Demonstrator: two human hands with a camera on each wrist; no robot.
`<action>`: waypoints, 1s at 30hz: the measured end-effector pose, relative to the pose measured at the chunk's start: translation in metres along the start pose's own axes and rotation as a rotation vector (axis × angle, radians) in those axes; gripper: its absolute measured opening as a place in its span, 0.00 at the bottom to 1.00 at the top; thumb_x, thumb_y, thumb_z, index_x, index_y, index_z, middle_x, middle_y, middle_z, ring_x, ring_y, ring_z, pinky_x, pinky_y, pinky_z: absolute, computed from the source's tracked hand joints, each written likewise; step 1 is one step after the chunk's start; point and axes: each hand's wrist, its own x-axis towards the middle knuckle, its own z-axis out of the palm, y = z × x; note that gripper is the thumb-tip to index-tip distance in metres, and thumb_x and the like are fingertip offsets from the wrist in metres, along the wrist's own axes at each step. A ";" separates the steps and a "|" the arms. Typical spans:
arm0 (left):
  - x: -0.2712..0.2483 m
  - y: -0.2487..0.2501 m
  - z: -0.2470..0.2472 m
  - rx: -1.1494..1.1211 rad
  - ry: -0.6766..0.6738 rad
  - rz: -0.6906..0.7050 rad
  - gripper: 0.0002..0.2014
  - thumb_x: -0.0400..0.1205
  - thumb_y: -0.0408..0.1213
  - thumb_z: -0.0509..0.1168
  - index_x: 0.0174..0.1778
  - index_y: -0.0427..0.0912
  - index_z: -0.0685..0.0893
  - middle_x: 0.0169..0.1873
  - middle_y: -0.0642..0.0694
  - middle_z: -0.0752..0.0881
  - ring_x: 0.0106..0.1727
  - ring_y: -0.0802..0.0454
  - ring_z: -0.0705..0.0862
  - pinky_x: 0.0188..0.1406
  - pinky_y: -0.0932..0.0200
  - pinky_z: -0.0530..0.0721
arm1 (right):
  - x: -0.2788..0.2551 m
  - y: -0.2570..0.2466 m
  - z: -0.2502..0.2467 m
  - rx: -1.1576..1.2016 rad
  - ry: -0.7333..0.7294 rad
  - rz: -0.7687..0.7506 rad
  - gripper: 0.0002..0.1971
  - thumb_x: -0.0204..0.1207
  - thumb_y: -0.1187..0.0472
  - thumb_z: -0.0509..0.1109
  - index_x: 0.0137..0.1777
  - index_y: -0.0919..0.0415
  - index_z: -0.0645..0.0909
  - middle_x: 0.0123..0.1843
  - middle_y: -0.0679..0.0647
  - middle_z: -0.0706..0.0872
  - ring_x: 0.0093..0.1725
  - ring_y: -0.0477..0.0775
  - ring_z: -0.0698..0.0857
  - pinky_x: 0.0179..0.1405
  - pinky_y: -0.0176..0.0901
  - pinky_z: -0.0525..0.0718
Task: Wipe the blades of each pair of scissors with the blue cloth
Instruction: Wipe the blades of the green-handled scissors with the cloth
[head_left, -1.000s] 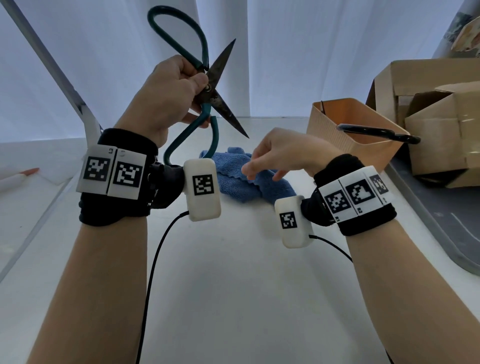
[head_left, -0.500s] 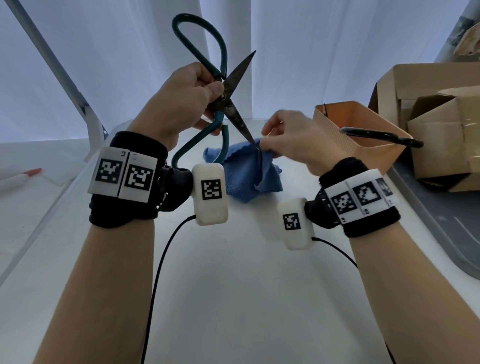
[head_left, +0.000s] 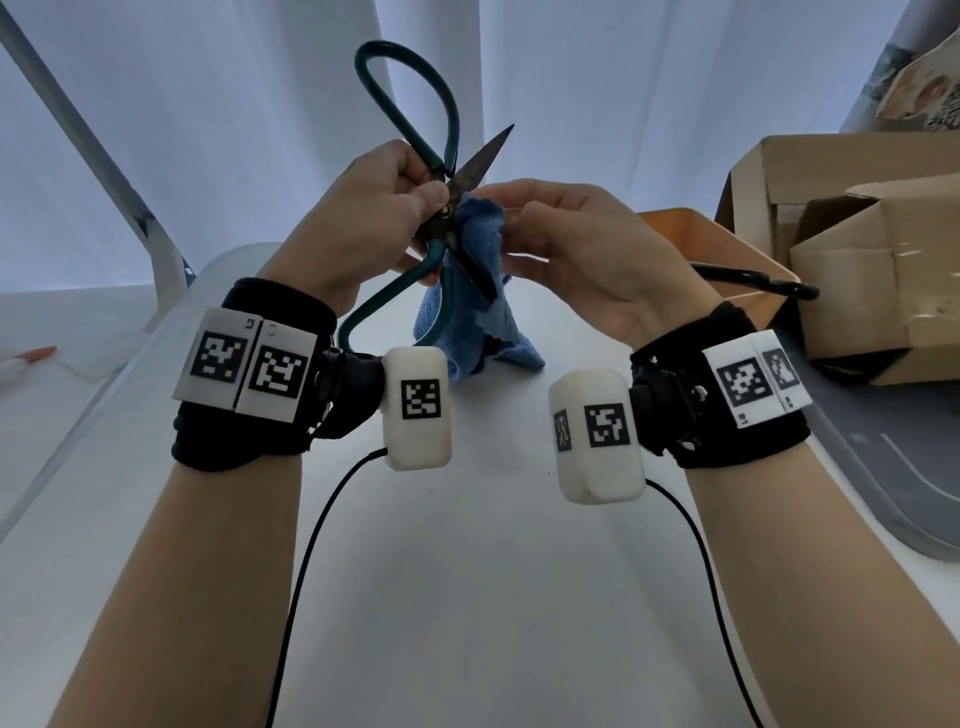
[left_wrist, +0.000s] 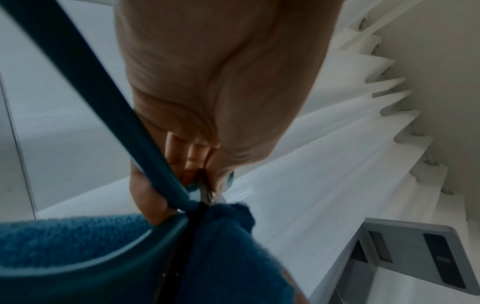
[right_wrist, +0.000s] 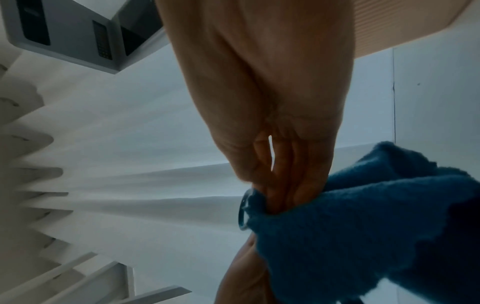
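Note:
My left hand (head_left: 426, 200) holds up a pair of green-handled scissors (head_left: 441, 150), fingers curled round it at the pivot. The blades stand apart: one points up to the right, the other slants down. With my right hand (head_left: 506, 218) I pinch the blue cloth (head_left: 470, 332) around the lower blade, close to the pivot. The rest of the cloth hangs down above the table. In the left wrist view my left hand (left_wrist: 197, 162) grips the green handle (left_wrist: 103, 115) beside the cloth (left_wrist: 78, 238). In the right wrist view my right hand (right_wrist: 280, 185) bunches the cloth (right_wrist: 363, 226).
A second pair of scissors with black handles (head_left: 753, 280) sticks out of an orange box (head_left: 691, 234) at the right. Cardboard boxes (head_left: 857, 260) stand behind it on a grey tray (head_left: 883, 467). A metal post (head_left: 104, 171) and a pencil (head_left: 31, 358) are at the left.
My right hand picked the cloth up off the table and brought it up to the lower blade near the pivot. The left hand shifted the scissors slightly right.

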 end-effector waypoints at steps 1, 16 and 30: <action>0.000 0.000 0.001 -0.004 0.003 0.002 0.03 0.90 0.33 0.59 0.51 0.40 0.75 0.41 0.39 0.83 0.36 0.48 0.83 0.25 0.59 0.87 | 0.000 0.001 0.000 -0.021 -0.025 -0.014 0.13 0.80 0.77 0.64 0.59 0.67 0.85 0.46 0.58 0.89 0.47 0.50 0.88 0.50 0.39 0.86; 0.001 0.000 0.007 -0.054 0.015 0.019 0.03 0.90 0.34 0.60 0.52 0.39 0.76 0.42 0.39 0.84 0.34 0.50 0.84 0.25 0.59 0.86 | 0.002 0.007 0.002 -0.300 0.031 0.082 0.08 0.79 0.74 0.70 0.55 0.67 0.85 0.54 0.68 0.90 0.55 0.59 0.88 0.67 0.57 0.84; 0.004 -0.003 0.006 -0.055 0.060 0.018 0.03 0.90 0.34 0.60 0.55 0.37 0.75 0.44 0.38 0.82 0.34 0.50 0.84 0.25 0.59 0.86 | 0.005 0.012 0.008 -0.363 0.061 0.067 0.02 0.79 0.69 0.73 0.50 0.64 0.85 0.46 0.60 0.89 0.46 0.54 0.87 0.54 0.48 0.88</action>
